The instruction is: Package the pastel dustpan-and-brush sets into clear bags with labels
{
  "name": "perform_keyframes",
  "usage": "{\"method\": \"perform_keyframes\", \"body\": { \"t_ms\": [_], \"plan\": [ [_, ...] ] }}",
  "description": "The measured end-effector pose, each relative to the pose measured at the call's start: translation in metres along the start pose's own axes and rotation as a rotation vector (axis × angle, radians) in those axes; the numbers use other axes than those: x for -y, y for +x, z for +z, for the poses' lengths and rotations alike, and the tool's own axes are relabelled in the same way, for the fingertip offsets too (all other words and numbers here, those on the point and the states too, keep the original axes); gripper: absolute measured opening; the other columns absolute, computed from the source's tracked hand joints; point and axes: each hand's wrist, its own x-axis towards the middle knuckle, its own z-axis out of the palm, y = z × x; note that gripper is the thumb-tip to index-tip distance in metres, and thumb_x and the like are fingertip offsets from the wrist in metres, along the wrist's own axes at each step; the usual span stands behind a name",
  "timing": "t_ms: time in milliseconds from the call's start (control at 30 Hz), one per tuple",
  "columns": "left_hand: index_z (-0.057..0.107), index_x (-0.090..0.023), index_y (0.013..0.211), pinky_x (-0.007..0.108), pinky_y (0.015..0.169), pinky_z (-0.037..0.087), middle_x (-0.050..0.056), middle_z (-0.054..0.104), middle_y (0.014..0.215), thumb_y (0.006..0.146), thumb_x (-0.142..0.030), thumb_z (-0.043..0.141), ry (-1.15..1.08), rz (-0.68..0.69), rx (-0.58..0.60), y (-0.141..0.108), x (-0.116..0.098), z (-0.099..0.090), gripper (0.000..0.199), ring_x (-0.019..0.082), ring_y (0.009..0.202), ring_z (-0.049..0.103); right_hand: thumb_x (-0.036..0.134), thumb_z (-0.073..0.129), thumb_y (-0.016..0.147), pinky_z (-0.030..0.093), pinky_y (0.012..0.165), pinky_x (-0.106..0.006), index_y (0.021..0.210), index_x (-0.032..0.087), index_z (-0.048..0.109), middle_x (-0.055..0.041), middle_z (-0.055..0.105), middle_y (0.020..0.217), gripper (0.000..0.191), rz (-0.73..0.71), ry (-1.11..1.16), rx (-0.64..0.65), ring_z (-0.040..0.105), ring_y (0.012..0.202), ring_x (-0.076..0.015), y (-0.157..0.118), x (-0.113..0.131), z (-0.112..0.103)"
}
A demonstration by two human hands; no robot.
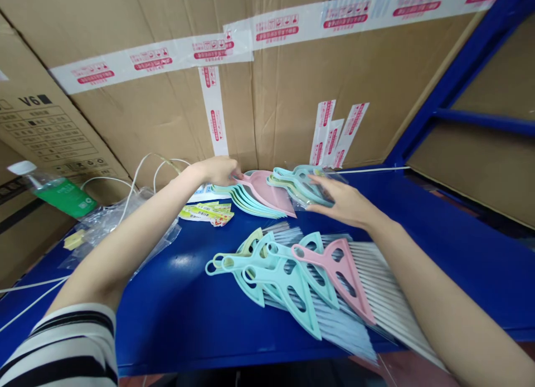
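While hands point(219, 170) point(346, 200) reach forward, pink dustpan point(271, 190) between them, brushes point(279, 277) closer in

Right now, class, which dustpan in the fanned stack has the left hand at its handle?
The pink dustpan, lying uppermost; the left hand is at its narrow end. Its colour sets it apart: the other dustpans fanned beneath look turquoise.

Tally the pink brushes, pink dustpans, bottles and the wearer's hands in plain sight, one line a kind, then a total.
Pink brush: 1
Pink dustpan: 1
Bottle: 1
Hands, the left hand and the right hand: 2
Total: 5
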Motion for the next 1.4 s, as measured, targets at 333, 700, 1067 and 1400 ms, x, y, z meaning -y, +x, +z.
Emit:
{"method": "perform_keyframes", "body": {
  "t_ms": [333, 700, 1067, 1400],
  "plan": [
    [0.058, -0.014, 0.13, 0.035, 0.096, 0.046, 0.015, 0.064, 0.128, 0.096, -0.014, 0.04, 0.151, -0.022, -0.194, 0.041, -0.086, -0.007, 0.038, 0.025, 0.122, 0.057, 0.038, 0.046, 0.09, 0.055, 0.079, -0.037, 0.106, 0.022, 0.074, -0.0088, 0.077, 0.105, 0.036, 0.21, 0.079, -0.005, 0.072, 0.091, -0.0268, 0.0, -0.011, 0.002],
    [0.045, -0.009, 0.139, 0.032, 0.096, 0.045, 0.017, 0.063, 0.123, 0.097, -0.02, 0.047, 0.141, 0.063, -0.217, 0.075, -0.092, 0.015, 0.043, 0.024, 0.117, 0.059, 0.026, 0.05, 0.08, 0.051, 0.066, -0.041, 0.094, 0.023, 0.075, -0.0125, 0.077, 0.088, 0.029, 0.512, 0.073, -0.085, 0.071, 0.08, -0.0325, -0.006, -0.024, -0.006],
    [0.039, -0.009, 0.142, 0.039, 0.094, 0.048, 0.016, 0.063, 0.117, 0.096, -0.013, 0.039, 0.129, -0.036, -0.345, -0.037, -0.083, 0.016, 0.046, 0.026, 0.109, 0.06, 0.056, 0.056, 0.074, 0.045, 0.043, -0.028, 0.077, 0.022, 0.063, 0.0009, 0.059, 0.052, 0.035, 0.377, 0.663, 0.001, 0.055, 0.044, -0.0159, 0.002, 0.017, -0.019],
    [0.039, -0.014, 0.143, 0.044, 0.09, 0.053, 0.013, 0.065, 0.112, 0.102, -0.03, 0.032, -0.038, -0.169, -0.412, -0.167, -0.086, 0.069, 0.044, 0.026, 0.103, 0.063, 0.058, 0.061, 0.075, 0.044, 0.05, -0.029, 0.069, 0.022, 0.06, 0.0014, 0.053, 0.059, 0.037, 0.155, 0.948, 0.162, 0.049, 0.052, -0.013, 0.004, 0.106, -0.025]
  ]
}}
